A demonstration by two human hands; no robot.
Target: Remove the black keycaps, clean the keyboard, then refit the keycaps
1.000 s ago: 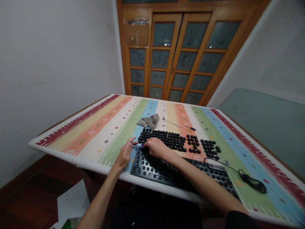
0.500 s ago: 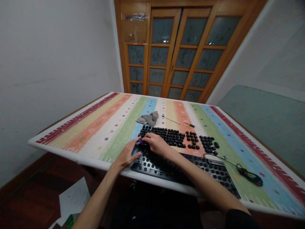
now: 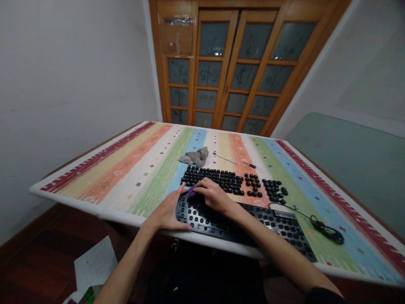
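Note:
A black keyboard (image 3: pixel 205 221) stripped of its keycaps lies along the table's front edge. My left hand (image 3: pixel 167 211) spans its left end, fingers at the back corner and thumb along the front edge. Pinched in the fingers of my right hand (image 3: pixel 213 195) is a small, soft-looking purple piece (image 3: pixel 191 191), held against the keyboard's back left part. I cannot tell whether it is cloth or putty. Just behind the keyboard, loose black keycaps (image 3: pixel 218 177) sit in rows, grouped like a keyboard layout.
A crumpled grey cloth (image 3: pixel 196 157) lies behind the keycaps. To its right are a thin rod-like tool (image 3: pixel 225 159) and a small tool with a black handle (image 3: pixel 252 166). The coiled black cable (image 3: pixel 327 232) rests to the right on the striped tablecloth (image 3: pixel 152 173).
My right hand has shifted slightly right with the purple piece, which shows more now. My left thumb has moved down from the keyboard's top to its front edge.

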